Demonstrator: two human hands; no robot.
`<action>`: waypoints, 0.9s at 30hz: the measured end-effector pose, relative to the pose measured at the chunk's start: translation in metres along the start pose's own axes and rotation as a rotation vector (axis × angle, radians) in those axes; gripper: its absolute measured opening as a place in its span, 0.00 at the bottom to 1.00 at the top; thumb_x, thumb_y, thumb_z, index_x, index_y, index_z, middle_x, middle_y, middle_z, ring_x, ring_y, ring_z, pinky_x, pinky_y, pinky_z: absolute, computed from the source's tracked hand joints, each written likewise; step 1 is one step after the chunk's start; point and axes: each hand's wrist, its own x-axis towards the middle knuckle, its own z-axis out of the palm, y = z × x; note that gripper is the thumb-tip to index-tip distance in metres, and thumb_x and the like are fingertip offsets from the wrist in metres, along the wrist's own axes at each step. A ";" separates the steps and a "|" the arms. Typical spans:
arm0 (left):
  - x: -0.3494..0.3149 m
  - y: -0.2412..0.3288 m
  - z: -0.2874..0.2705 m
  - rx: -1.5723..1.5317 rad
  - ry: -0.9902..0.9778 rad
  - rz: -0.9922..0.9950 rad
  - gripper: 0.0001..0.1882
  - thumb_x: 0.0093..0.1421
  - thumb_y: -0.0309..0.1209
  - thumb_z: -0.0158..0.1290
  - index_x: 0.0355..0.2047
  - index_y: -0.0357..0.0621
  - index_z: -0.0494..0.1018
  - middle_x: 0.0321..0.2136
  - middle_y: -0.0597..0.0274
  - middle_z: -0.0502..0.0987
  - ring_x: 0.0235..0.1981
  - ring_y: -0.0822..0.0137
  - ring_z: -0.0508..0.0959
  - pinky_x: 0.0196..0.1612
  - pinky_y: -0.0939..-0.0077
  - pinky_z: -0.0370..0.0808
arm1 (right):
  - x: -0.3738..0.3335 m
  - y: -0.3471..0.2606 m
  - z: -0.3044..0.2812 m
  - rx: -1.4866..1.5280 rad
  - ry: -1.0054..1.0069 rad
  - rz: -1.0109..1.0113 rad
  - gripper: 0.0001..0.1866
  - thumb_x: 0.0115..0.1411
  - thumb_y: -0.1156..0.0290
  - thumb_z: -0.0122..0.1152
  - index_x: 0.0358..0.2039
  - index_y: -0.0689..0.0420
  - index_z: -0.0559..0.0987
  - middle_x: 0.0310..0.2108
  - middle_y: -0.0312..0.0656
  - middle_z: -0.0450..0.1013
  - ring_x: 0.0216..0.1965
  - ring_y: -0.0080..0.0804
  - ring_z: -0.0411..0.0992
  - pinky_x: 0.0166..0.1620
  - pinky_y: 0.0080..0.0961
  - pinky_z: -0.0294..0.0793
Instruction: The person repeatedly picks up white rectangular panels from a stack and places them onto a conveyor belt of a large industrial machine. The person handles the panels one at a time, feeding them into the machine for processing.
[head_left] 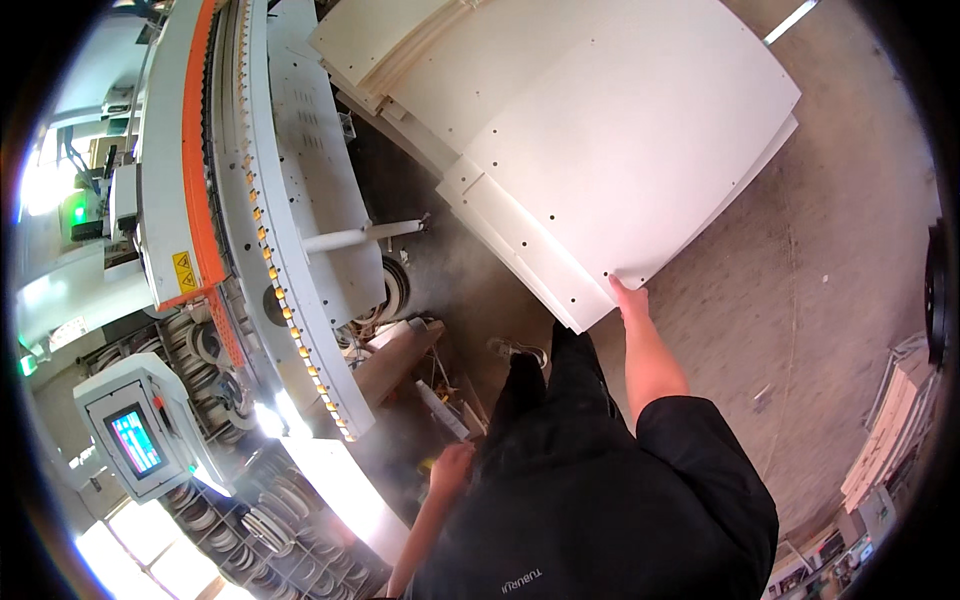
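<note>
White panels, right of the long machine, are judged to be in handling: near corner touched by right hand, left hand low, closure of either cannot be told; surer edge hold judged called for.

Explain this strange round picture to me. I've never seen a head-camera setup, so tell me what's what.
There is no robot here: a person works bare-handed. The single view comes from a wide fisheye camera on their head, looking down, so straight edges bend; the person's black clothing fills the bottom.

The right hand touches the near corner of some stacked white panels dotted with small dark holes; whether its fingers curl underneath is hidden. The left hand hangs beside the body, with nothing clearly visible in it.

To the left stands a long machine with an orange stripe and a row of small yellow parts. Nearer is a control box with a lit screen.
</note>
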 end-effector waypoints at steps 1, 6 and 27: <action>-0.001 -0.008 -0.003 0.060 -0.025 0.031 0.18 0.68 0.36 0.55 0.52 0.38 0.77 0.40 0.57 0.85 0.40 0.67 0.85 0.45 0.71 0.80 | -0.008 -0.011 0.006 0.020 0.043 0.020 0.54 0.44 0.38 0.79 0.58 0.70 0.71 0.55 0.59 0.75 0.58 0.48 0.74 0.59 0.39 0.74; 0.010 0.004 0.016 -0.091 -0.114 -0.208 0.19 0.67 0.40 0.53 0.54 0.47 0.78 0.44 0.54 0.83 0.47 0.59 0.83 0.53 0.65 0.77 | -0.003 -0.016 0.001 0.137 0.044 -0.076 0.59 0.39 0.39 0.83 0.59 0.73 0.70 0.56 0.58 0.75 0.58 0.52 0.75 0.61 0.40 0.73; 0.033 -0.061 0.037 -0.043 -0.131 0.144 0.18 0.71 0.35 0.52 0.54 0.34 0.75 0.41 0.56 0.84 0.40 0.68 0.82 0.44 0.72 0.79 | -0.067 0.123 0.011 0.650 -0.311 0.116 0.44 0.67 0.28 0.44 0.64 0.57 0.69 0.56 0.46 0.74 0.51 0.41 0.76 0.46 0.43 0.83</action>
